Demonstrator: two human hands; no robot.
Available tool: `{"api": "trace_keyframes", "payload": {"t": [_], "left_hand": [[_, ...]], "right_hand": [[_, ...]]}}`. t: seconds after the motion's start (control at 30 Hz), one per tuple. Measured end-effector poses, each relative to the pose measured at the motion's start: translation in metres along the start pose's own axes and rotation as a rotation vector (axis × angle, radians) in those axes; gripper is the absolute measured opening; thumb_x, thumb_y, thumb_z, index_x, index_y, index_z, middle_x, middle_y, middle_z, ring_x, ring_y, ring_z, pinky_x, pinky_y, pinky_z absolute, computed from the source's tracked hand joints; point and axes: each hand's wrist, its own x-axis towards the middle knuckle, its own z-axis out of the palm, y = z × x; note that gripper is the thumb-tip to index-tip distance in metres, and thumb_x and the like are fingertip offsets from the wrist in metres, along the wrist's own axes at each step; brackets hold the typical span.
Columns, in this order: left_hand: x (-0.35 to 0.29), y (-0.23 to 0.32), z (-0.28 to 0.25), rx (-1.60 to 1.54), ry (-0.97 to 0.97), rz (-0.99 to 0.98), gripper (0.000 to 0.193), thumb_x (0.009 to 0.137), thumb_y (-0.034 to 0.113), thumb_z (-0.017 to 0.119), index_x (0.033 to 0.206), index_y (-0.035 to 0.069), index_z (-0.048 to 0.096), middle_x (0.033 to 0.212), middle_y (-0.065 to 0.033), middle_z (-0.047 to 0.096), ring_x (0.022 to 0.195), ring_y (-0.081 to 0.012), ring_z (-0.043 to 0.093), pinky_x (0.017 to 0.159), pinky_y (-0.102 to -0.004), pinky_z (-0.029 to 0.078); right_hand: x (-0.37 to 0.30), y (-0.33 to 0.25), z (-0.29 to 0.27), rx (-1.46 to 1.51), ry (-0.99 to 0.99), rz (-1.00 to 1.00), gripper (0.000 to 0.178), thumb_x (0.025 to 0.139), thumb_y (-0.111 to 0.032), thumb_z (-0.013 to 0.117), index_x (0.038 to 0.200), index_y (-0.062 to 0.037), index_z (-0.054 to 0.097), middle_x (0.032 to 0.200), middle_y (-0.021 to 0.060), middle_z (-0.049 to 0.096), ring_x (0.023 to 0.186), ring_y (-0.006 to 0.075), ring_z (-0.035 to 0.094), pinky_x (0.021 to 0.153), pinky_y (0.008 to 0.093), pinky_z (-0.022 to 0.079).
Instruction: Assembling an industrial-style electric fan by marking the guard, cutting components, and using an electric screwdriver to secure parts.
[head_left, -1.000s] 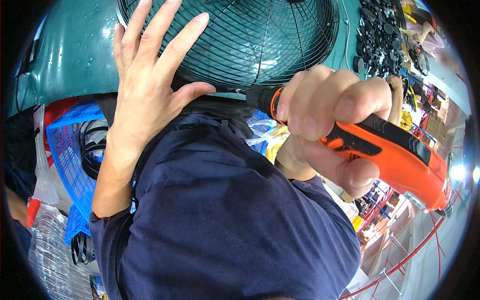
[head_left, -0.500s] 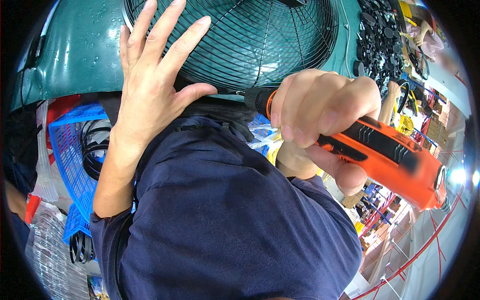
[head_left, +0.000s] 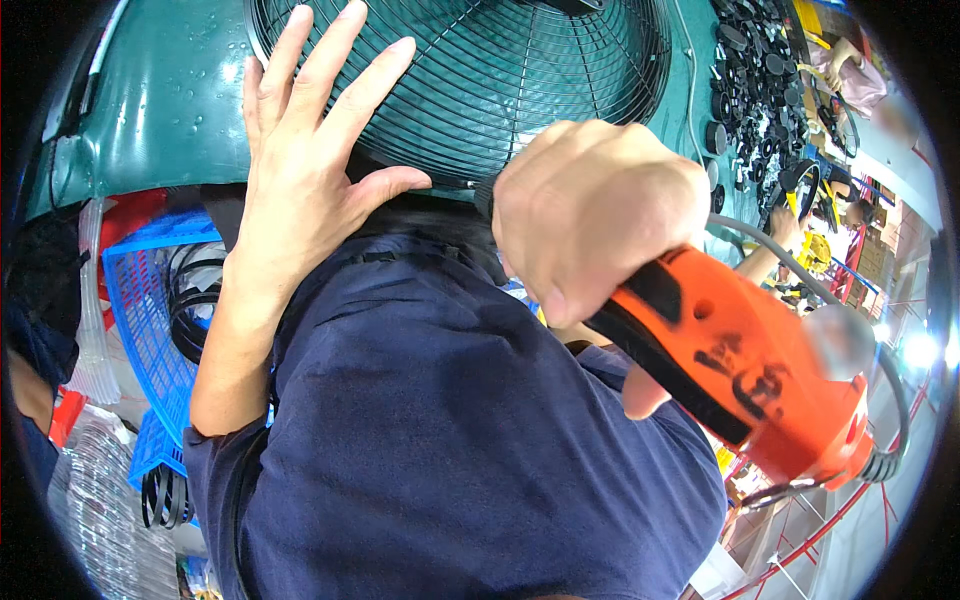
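Note:
A round black wire fan guard lies on the glossy green covered table, near its front edge. My left hand rests at the guard's left side, fingers spread and thumb stretched out along the near rim, gripping nothing. In my right hand is an orange and black corded electric screwdriver, wrapped by the fingers. Its black nose points left at the guard's near rim, close to my left thumb; the tip is partly hidden. A grey cord leaves its rear end.
Many small round black parts cover the table's right side. Below left stands a blue plastic crate with black rings in it. Clear plastic-wrapped stock lies lower left. Other people sit at the right, one hand near a black ring.
My right hand has rolled over, turning the screwdriver so its other side and the cord show. Its rear end has swung lower. My left hand has stayed in place.

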Motion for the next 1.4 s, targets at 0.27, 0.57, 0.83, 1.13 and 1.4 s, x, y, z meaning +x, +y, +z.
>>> {"api": "trace_keyframes", "payload": {"t": [0.27, 0.57, 0.83, 1.13, 1.4], "left_hand": [[-0.004, -0.009, -0.006, -0.022, 0.020, 0.016, 0.090, 0.064, 0.031, 0.093, 0.146, 0.020, 0.059, 0.162, -0.0132, 0.040, 0.151, -0.0377, 0.032, 0.123, -0.0528, 0.024], [0.111, -0.127, -0.031, -0.347, 0.147, -0.357, 0.075, 0.098, 0.045, 0.069, 0.151, -0.004, 0.047, 0.150, -0.0241, 0.053, 0.138, -0.0266, 0.052, 0.115, -0.0353, 0.038], [0.066, -0.063, -0.007, -0.120, 0.108, -0.327, 0.087, 0.094, 0.045, 0.073, 0.152, -0.010, 0.040, 0.151, -0.0311, 0.048, 0.142, -0.0358, 0.048, 0.119, -0.0406, 0.035], [0.032, -0.043, -0.030, -0.268, 0.034, -0.395, 0.076, 0.092, 0.039, 0.077, 0.148, -0.005, 0.048, 0.138, -0.0324, 0.059, 0.132, -0.0395, 0.058, 0.111, -0.0448, 0.045], [0.106, -0.191, -0.042, 0.216, 0.084, -0.486, 0.030, 0.094, 0.025, 0.071, 0.113, 0.003, 0.074, 0.102, -0.0136, 0.078, 0.093, -0.0252, 0.075, 0.085, -0.0354, 0.057]], "right_hand": [[-0.030, -0.045, -0.032, 0.246, 0.091, -0.065, 0.054, 0.086, -0.050, 0.082, 0.111, -0.0070, 0.060, 0.083, 0.0037, 0.067, 0.071, 0.0170, 0.066, 0.066, 0.0319, 0.056], [-0.162, -0.043, 0.007, -0.173, 1.444, 0.523, 0.045, 0.104, -0.039, 0.059, 0.112, 0.0055, 0.061, 0.116, 0.0303, 0.068, 0.076, 0.0276, 0.075, 0.062, 0.0360, 0.062], [-0.169, -0.050, -0.020, -0.163, 1.487, 0.489, 0.059, 0.104, -0.047, 0.056, 0.128, 0.0065, 0.056, 0.112, 0.0174, 0.069, 0.067, 0.0264, 0.071, 0.061, 0.0423, 0.059], [-0.181, -0.052, -0.091, -0.033, 1.444, 0.349, 0.047, 0.105, -0.044, 0.054, 0.133, -0.0065, 0.051, 0.117, 0.0198, 0.068, 0.067, 0.0227, 0.066, 0.057, 0.0362, 0.058], [-0.205, -0.071, -0.038, -0.057, 1.446, 0.093, 0.062, 0.102, -0.052, 0.053, 0.126, 0.0048, 0.060, 0.128, 0.0306, 0.064, 0.077, 0.0217, 0.065, 0.072, 0.0383, 0.054]]}}
